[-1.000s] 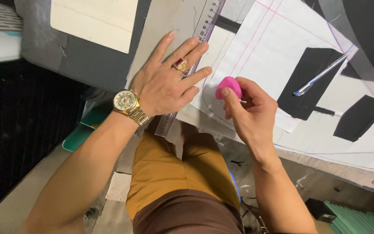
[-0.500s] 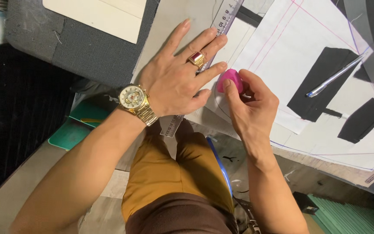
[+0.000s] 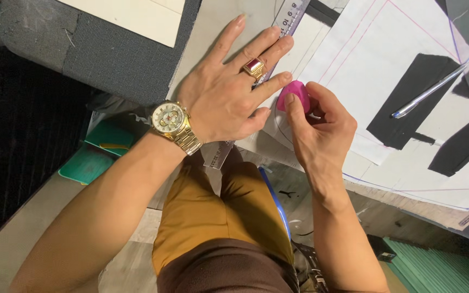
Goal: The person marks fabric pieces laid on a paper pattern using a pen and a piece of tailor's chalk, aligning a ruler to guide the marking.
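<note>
The left hand [image 3: 221, 103] lies flat on a clear ruler [image 3: 286, 24], with its fingers [image 3: 261, 51] spread open and pressing the ruler down on the white paper [image 3: 375, 59]; it grips nothing. This hand wears a gold watch [image 3: 172, 122] at the wrist and a ring with a red stone [image 3: 254, 66]. The near end of the ruler comes out under the palm, at the edge of the tabletop [image 3: 213, 27].

The right hand [image 3: 321, 133] is just beside the left one. Its fingers are closed around a small pink piece of chalk [image 3: 295, 95], thumb on one side and the other fingers on the other side. The chalk stands on the paper, close to the edge of the ruler and touching the left little finger or almost; I cannot tell which.

Further right on the paper lie two black pieces [image 3: 408, 97] and a blue pen [image 3: 430, 89] that lies across one of them. A grey cloth [image 3: 109, 54] with a cream sheet [image 3: 137, 16] on it lies at the left side. Below the hands are the person's brown-yellow trousers [image 3: 218, 217]
</note>
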